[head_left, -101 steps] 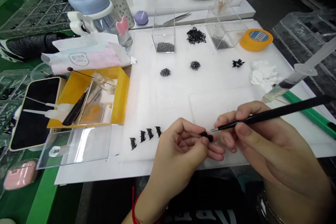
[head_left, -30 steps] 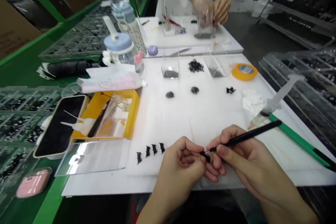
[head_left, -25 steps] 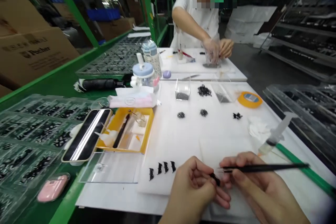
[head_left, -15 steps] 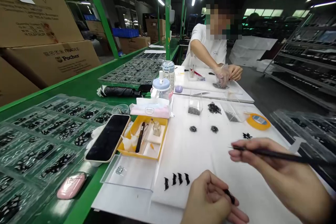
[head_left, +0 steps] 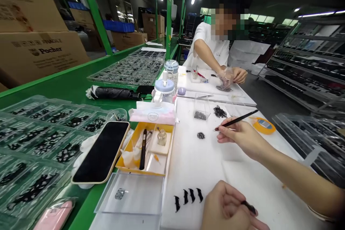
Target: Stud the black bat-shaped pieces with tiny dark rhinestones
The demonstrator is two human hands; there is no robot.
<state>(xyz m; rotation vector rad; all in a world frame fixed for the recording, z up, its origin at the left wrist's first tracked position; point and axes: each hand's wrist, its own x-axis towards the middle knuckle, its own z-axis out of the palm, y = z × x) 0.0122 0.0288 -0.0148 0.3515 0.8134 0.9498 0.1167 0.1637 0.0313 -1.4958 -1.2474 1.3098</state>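
Observation:
A slender black pen-like tool point(head_left: 242, 118) with a fine pale tip is pinched in my right hand point(head_left: 235, 134). The tip is just right of a small pile of tiny dark pieces point(head_left: 201, 135), apart from it. At the lower right, my left hand point(head_left: 223, 206) grips a small black part point(head_left: 249, 207) between its fingers. Just left of that hand, several thin black parts point(head_left: 192, 195) lie in a row on the white foam sheet point(head_left: 188, 161). A bigger heap of black pieces point(head_left: 220, 111) lies beyond my right hand.
Left stand a yellow box point(head_left: 132, 168), a phone point(head_left: 102, 152) and compartment trays point(head_left: 35, 129). Further back are a blue-lidded bottle point(head_left: 164, 88) and a clear box point(head_left: 201, 107). A roll of orange tape point(head_left: 262, 125) lies right. Across the table, a co-worker point(head_left: 210, 43) handles a bag.
My right hand has moved forward and left with the tool, over where a second small pile showed. My left hand still holds the black part. The view has shifted slightly.

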